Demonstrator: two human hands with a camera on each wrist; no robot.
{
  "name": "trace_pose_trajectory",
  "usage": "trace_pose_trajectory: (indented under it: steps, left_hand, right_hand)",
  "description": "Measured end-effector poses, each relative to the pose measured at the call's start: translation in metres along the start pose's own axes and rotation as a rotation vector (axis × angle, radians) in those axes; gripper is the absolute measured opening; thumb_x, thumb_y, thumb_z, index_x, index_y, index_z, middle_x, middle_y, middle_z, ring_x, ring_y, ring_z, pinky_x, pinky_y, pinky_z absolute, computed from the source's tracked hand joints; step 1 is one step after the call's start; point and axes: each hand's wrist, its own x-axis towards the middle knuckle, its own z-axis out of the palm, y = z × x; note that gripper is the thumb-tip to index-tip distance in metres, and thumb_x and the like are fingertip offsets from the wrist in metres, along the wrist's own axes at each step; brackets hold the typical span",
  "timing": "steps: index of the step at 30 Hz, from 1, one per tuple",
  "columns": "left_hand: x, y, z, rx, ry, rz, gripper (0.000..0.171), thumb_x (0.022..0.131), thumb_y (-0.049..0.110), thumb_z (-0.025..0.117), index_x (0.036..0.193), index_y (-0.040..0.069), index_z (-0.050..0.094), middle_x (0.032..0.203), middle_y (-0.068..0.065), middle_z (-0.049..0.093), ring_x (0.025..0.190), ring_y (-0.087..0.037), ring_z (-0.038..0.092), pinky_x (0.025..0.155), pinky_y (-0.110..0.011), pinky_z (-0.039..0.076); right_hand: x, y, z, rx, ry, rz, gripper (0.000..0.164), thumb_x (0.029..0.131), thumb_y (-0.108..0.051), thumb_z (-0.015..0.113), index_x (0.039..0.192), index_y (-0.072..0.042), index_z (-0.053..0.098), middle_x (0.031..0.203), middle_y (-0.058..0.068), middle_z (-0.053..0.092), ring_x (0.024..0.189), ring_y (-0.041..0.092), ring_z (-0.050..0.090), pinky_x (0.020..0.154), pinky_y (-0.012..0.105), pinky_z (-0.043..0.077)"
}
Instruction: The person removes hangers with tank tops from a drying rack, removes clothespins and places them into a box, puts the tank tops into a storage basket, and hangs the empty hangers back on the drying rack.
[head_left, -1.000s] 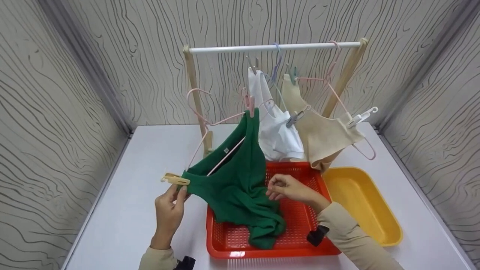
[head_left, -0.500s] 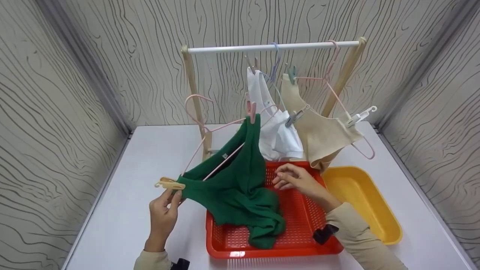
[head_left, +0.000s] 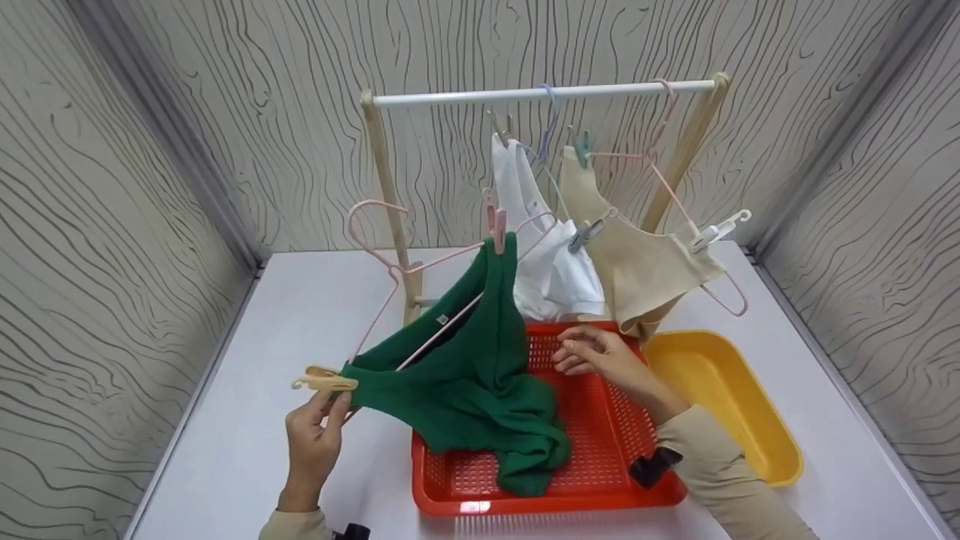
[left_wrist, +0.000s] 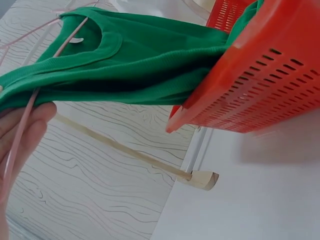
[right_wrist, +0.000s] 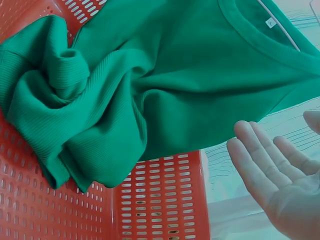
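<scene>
Wood-grain patterned walls (head_left: 315, 45) stand to the left, back and right of the white worktop (head_left: 247, 360), and a rack (head_left: 450, 98) with a white rail stands near its back edge. From that rail hang a white garment (head_left: 551, 262) and a beige garment (head_left: 645, 270). Midway between the worktop's left and right edges sits your red basket (head_left: 547, 508), with a yellow tray (head_left: 724, 390) just beside it, toward the right edge.

Your left hand (head_left: 315, 431), out over the worktop's left part, pinches one shoulder of the green garment (head_left: 457, 375) just below a cream clothespin (head_left: 330, 382). That garment is on a pink hanger (head_left: 395, 270) (its hook is up, clear of the rail), with a pink clothespin (head_left: 499, 229) at the other shoulder; its lower part lies bunched in the basket. Your right hand (head_left: 600, 356) holds nothing, fingers relaxed, above the basket's back right corner, apart from the green cloth.
</scene>
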Motion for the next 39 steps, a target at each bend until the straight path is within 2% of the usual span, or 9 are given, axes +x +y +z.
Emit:
trace_pose_trajectory:
  steps: [7,13,18,24,27,30,34,36,39]
  left_hand:
    - [-0.002,-0.007,-0.01,-0.001,-0.003,0.048,0.028,0.072,-0.026,0.056,0.095,-0.013,0.067,0.081,-0.028,0.07,0.086,0.014,0.065,0.071,-0.007,0.054]
    - [-0.003,-0.012,-0.01,-0.039,-0.025,0.105,0.03,0.067,-0.028,0.056,0.09,-0.013,0.067,0.077,-0.028,0.069,0.084,0.01,0.067,0.071,-0.007,0.054]
    - [0.0,-0.012,-0.006,-0.1,-0.082,0.151,0.029,0.066,-0.028,0.056,0.088,-0.013,0.066,0.077,-0.025,0.07,0.085,0.007,0.069,0.07,-0.01,0.055]
    - [0.005,-0.012,0.0,-0.166,-0.154,0.173,0.031,0.065,-0.029,0.055,0.087,-0.011,0.066,0.078,-0.024,0.07,0.085,0.006,0.069,0.065,-0.012,0.056]
    - [0.007,-0.014,0.005,-0.164,-0.186,0.19,0.031,0.065,-0.027,0.057,0.088,-0.009,0.067,0.079,-0.023,0.071,0.079,0.0,0.071,0.064,-0.013,0.056]
    - [0.01,-0.014,0.011,-0.124,-0.213,0.209,0.03,0.066,-0.024,0.061,0.089,-0.006,0.068,0.077,-0.019,0.072,0.07,-0.006,0.072,0.065,-0.012,0.056]
    - [0.014,-0.013,0.017,-0.099,-0.247,0.214,0.031,0.066,-0.023,0.064,0.089,-0.003,0.069,0.075,-0.016,0.073,0.063,-0.011,0.07,0.065,-0.012,0.056]
    - [0.017,-0.012,0.021,-0.101,-0.269,0.208,0.031,0.067,-0.022,0.065,0.09,-0.002,0.069,0.076,-0.015,0.074,0.063,-0.011,0.07,0.065,-0.012,0.056]
    - [0.02,-0.013,0.027,-0.099,-0.302,0.219,0.031,0.068,-0.021,0.066,0.089,0.001,0.069,0.076,-0.013,0.074,0.063,-0.012,0.07,0.065,-0.012,0.056]
  right_hand:
    - [-0.003,-0.002,-0.002,0.099,0.015,-0.036,0.03,0.102,-0.02,0.047,0.121,0.003,0.051,0.1,0.001,0.072,0.091,0.014,0.072,0.086,0.024,0.059]
    - [-0.005,-0.002,-0.007,0.165,0.06,-0.06,0.028,0.103,-0.019,0.045,0.117,0.003,0.054,0.095,-0.005,0.074,0.088,0.011,0.073,0.083,0.024,0.059]
    - [-0.011,0.002,-0.014,0.157,0.092,-0.056,0.022,0.103,-0.018,0.044,0.113,-0.004,0.058,0.095,-0.006,0.074,0.089,0.01,0.073,0.083,0.023,0.059]
    - [-0.022,0.004,-0.026,0.153,0.128,-0.108,0.022,0.104,-0.018,0.041,0.108,-0.011,0.062,0.098,-0.004,0.074,0.091,0.01,0.072,0.083,0.023,0.059]
    - [-0.027,0.005,-0.032,0.159,0.207,-0.122,0.027,0.104,-0.017,0.039,0.108,-0.005,0.062,0.097,-0.003,0.075,0.089,0.011,0.072,0.081,0.023,0.059]
    - [-0.031,0.003,-0.035,0.16,0.332,-0.114,0.03,0.105,-0.017,0.038,0.105,0.0,0.062,0.094,-0.003,0.075,0.086,0.011,0.073,0.079,0.023,0.06]
    - [-0.035,0.001,-0.041,0.177,0.487,-0.137,0.031,0.105,-0.02,0.038,0.098,-0.006,0.065,0.089,-0.006,0.075,0.083,0.008,0.072,0.077,0.022,0.06]
    - [-0.038,0.0,-0.044,0.187,0.531,-0.179,0.031,0.105,-0.021,0.038,0.097,-0.01,0.066,0.089,-0.008,0.075,0.083,0.005,0.072,0.077,0.019,0.059]
    - [-0.042,-0.002,-0.049,0.167,0.559,-0.251,0.034,0.105,-0.02,0.038,0.1,-0.003,0.067,0.091,-0.009,0.075,0.085,0.003,0.071,0.078,0.016,0.057]
